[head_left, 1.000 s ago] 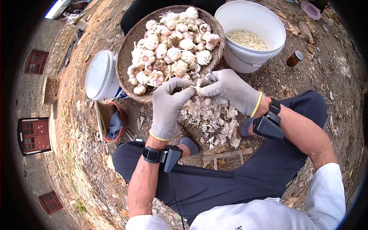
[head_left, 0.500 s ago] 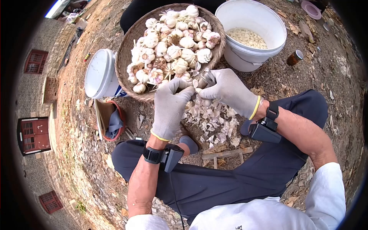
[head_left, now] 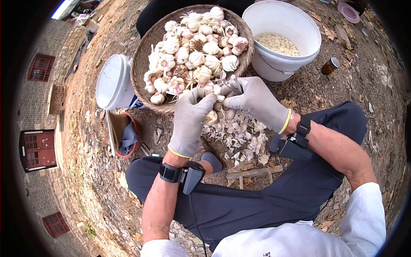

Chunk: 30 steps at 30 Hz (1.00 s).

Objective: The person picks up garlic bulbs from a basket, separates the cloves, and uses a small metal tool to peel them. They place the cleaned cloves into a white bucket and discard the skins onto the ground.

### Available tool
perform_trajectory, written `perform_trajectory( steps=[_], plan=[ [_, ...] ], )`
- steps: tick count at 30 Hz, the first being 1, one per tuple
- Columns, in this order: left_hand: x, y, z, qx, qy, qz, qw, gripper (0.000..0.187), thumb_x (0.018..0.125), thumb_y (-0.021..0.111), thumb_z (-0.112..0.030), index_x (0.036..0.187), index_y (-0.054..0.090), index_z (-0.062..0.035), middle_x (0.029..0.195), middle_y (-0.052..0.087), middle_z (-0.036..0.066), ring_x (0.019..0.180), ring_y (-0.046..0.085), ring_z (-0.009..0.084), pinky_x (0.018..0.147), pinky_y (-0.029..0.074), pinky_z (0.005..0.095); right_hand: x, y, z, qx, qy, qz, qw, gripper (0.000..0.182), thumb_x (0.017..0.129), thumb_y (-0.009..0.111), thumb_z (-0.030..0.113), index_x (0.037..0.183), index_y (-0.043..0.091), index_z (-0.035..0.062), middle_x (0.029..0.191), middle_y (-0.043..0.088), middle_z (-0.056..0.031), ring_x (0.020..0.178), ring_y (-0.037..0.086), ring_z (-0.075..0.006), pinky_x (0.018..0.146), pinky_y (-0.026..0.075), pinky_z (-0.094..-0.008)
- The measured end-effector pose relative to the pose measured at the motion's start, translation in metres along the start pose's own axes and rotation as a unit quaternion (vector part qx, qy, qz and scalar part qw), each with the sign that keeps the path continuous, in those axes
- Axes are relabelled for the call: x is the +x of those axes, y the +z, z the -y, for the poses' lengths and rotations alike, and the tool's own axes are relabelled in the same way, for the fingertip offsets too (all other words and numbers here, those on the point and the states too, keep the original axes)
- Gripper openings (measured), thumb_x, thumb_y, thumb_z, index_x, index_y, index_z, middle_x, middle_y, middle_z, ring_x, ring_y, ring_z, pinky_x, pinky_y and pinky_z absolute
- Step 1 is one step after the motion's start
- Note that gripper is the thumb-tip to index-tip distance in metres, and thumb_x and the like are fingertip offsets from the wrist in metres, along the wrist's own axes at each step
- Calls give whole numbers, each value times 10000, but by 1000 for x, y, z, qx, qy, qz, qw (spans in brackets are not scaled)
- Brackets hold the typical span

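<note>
Both gloved hands, left hand (head_left: 188, 122) and right hand (head_left: 257, 100), pinch a garlic bulb (head_left: 219, 103); light, papery, probably crumbly, best held round its body.

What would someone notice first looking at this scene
Two grey-gloved hands, left hand and right hand, meet at the centre over a garlic bulb. Just behind them sits a woven basket heaped with garlic heads, beside a white bucket holding peeled cloves.
</note>
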<state>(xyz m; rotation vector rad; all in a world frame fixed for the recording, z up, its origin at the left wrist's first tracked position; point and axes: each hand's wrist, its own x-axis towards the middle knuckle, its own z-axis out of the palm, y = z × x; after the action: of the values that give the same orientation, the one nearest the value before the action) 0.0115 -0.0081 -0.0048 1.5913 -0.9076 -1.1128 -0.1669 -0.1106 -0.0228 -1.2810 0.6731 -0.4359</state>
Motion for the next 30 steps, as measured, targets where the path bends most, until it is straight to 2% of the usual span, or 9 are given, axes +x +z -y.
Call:
perform_trajectory(
  steps=[5, 10, 17, 19, 21, 23, 25, 28, 30],
  plan=[
    [1, 0, 0, 36, 15, -10, 999, 221, 1007, 683, -183, 950, 744, 22, 823, 740, 34, 738, 634, 59, 686, 499, 239, -2, 0, 4, 1, -2, -7, 1000, 213, 916, 756, 63, 1077, 723, -72, 835, 751, -67, 703, 745, -120, 630, 564, -255],
    [-2, 2, -2, 45, 19, 2, 999, 217, 1012, 667, -187, 989, 731, 19, 834, 738, 38, 759, 636, 60, 704, 496, 236, -3, -4, 8, 7, 62, 28, 998, 234, 943, 739, 89, 1129, 731, -53, 877, 782, -102, 721, 737, -87, 575, 502, -222],
    [-2, -3, -4, -119, -44, 38, 991, 192, 1062, 642, -189, 1071, 697, -6, 901, 733, 46, 789, 712, 110, 701, 566, 247, -3, -12, 4, 117, 64, 61, 989, 273, 972, 675, 52, 1228, 690, -40, 918, 775, -103, 700, 734, -76, 505, 427, -185],
    [-1, -5, -2, -159, -51, 32, 985, 184, 1063, 637, -180, 1080, 692, -6, 905, 732, 54, 792, 720, 120, 701, 576, 256, -6, -10, 5, 126, 67, 31, 989, 358, 959, 634, 70, 1290, 669, -61, 880, 773, -98, 507, 434, -11, 493, 377, -171],
    [3, -9, 2, -26, 75, 32, 996, 177, 1056, 653, -179, 1079, 690, -7, 892, 731, 64, 801, 730, 130, 695, 579, 263, -4, -13, 2, 123, 54, 35, 990, 349, 971, 635, 75, 1292, 670, -59, 869, 770, -90, 519, 467, -10, 491, 381, -168],
    [1, -9, -1, -80, 16, 13, 997, 176, 1047, 665, -174, 1071, 695, -3, 891, 731, 60, 803, 726, 129, 698, 573, 253, -1, -18, -2, 120, 41, 40, 991, 341, 983, 637, 81, 1294, 671, -57, 858, 767, -82, 531, 500, -9, 489, 385, -165],
    [-1, -8, -5, -135, -43, -7, 990, 175, 1038, 678, -170, 1064, 701, 2, 889, 731, 56, 805, 723, 127, 701, 567, 243, 1, -21, -5, 123, 38, 35, 991, 258, 1014, 602, 29, 1241, 683, -64, 937, 767, -100, 730, 735, -83, 505, 438, -173],
    [1, -9, -1, -88, -59, -15, 994, 186, 1013, 703, -176, 1018, 718, 10, 870, 734, 47, 771, 700, 110, 693, 547, 240, 3, -23, -2, 183, 9, 17, 983, 245, 1031, 606, 41, 1233, 683, -74, 1015, 765, -121, 788, 748, -98, 507, 439, -171],
    [7, -11, 7, 124, 26, -1, 992, 187, 970, 744, -177, 945, 734, 8, 843, 727, 32, 732, 656, 76, 680, 526, 252, 8, -28, -3, 182, -1, 16, 983, 267, 1044, 613, 73, 1261, 673, -71, 1088, 756, -130, 811, 739, -89, 517, 439, -160]
  ],
)
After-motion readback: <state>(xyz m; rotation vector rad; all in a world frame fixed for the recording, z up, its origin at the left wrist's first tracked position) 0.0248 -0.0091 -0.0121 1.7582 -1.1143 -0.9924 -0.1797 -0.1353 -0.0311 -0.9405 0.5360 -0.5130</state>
